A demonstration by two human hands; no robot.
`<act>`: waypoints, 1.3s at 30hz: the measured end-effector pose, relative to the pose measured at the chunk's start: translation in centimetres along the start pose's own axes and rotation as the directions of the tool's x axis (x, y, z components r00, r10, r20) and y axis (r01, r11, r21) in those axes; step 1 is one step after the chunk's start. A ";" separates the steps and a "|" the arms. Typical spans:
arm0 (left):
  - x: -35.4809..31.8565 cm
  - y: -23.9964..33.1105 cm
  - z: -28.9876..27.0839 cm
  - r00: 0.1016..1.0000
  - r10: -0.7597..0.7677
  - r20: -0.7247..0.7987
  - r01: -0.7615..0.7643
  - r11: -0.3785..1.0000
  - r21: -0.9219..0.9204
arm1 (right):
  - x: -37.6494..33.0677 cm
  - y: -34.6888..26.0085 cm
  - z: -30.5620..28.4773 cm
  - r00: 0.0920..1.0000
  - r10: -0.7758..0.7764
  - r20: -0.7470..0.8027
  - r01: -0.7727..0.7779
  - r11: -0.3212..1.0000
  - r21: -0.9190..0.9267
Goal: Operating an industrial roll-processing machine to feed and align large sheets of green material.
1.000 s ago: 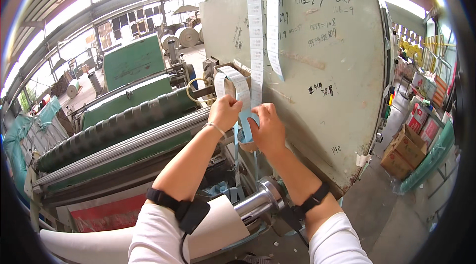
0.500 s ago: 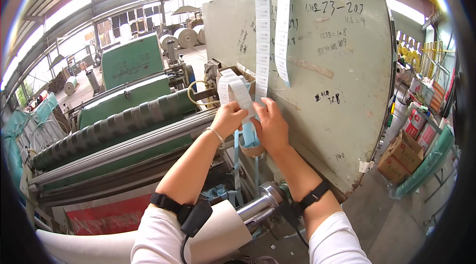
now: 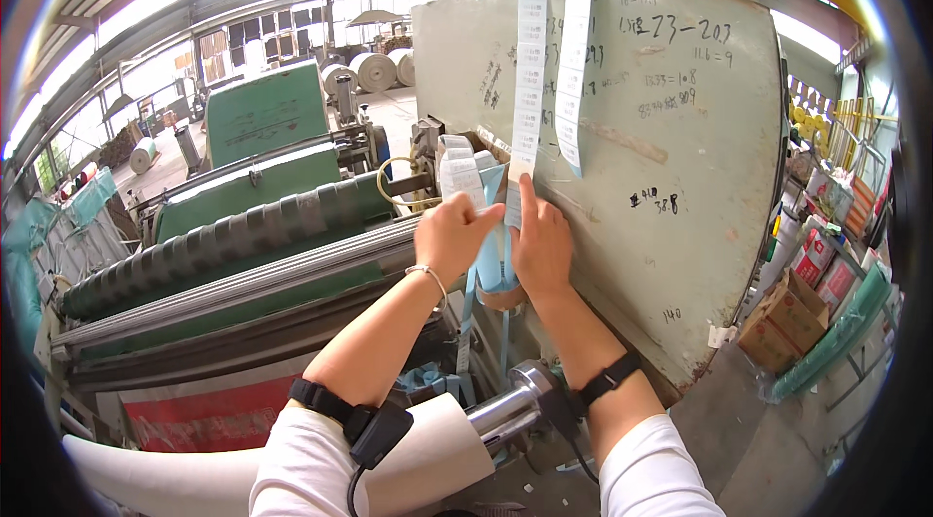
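A long strip of white printed labels [image 3: 532, 51] hangs down in front of a grey-green panel [image 3: 622, 225]. Around its lower end my right hand [image 3: 542, 245] is closed, the index finger stretched up along the strip. My left hand [image 3: 449, 237] is curled just left of it, thumb pointing at the strip; what its fingers hold is hidden. Behind the left hand sits a roll of white labels [image 3: 460, 167] in a brown box. Pale blue backing tape [image 3: 491, 259] runs down between my wrists toward a brown cardboard core [image 3: 501, 299].
To the left lies a machine with a black-banded roller [image 3: 233, 240] and green covers [image 3: 262, 119]. A big white roll [image 3: 428, 449] on a metal shaft [image 3: 510, 400] is below my forearms. A second label strip [image 3: 575, 60] hangs nearby. Cardboard boxes [image 3: 782, 323] stand at right.
The looped label strip that both hands held is no longer between them. My left hand has curled and turned, while the right index finger has come up against the hanging strip. The view shifted slightly.
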State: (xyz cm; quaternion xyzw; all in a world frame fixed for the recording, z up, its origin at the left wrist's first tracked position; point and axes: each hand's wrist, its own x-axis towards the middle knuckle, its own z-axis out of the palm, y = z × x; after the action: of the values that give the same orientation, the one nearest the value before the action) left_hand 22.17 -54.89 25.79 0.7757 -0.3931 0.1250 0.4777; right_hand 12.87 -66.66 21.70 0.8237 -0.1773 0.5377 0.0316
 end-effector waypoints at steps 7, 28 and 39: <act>3.2 -2.1 2.7 0.959 0.260 -0.113 -0.266 0.963 -0.039 | -1.1 -0.9 0.1 0.948 0.287 0.136 -0.316 0.809 0.496; -6.3 -5.3 -10.3 0.893 -0.135 0.429 0.273 0.920 -0.280 | -20.6 -6.0 -13.4 0.971 0.201 0.132 -0.238 0.721 0.650; -34.5 -12.3 -40.9 0.828 -0.515 0.220 0.478 0.855 0.204 | -52.8 -17.3 5.7 0.167 0.235 0.958 -0.913 -0.329 0.240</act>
State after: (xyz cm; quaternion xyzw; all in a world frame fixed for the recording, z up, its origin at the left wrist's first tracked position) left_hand 15.79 -0.77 19.19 0.8923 -0.2283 -0.0819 0.3807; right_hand 4.54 -38.24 -25.66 0.4855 -0.2604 0.1475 -0.8214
